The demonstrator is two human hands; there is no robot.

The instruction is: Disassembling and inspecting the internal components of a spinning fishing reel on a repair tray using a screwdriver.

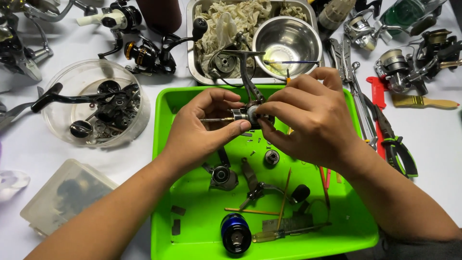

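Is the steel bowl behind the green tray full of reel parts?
No, the steel bowl behind the green tray is almost empty and holds only a thin stick-like tool resting across it, with no reel parts inside.

Bare forearms — grey garment edge near right elbow.

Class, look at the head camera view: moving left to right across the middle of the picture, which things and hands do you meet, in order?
Clear round tub of reel parts → left hand → small reel assembly held by both hands → right hand → pliers with green-trimmed handles → paintbrush.
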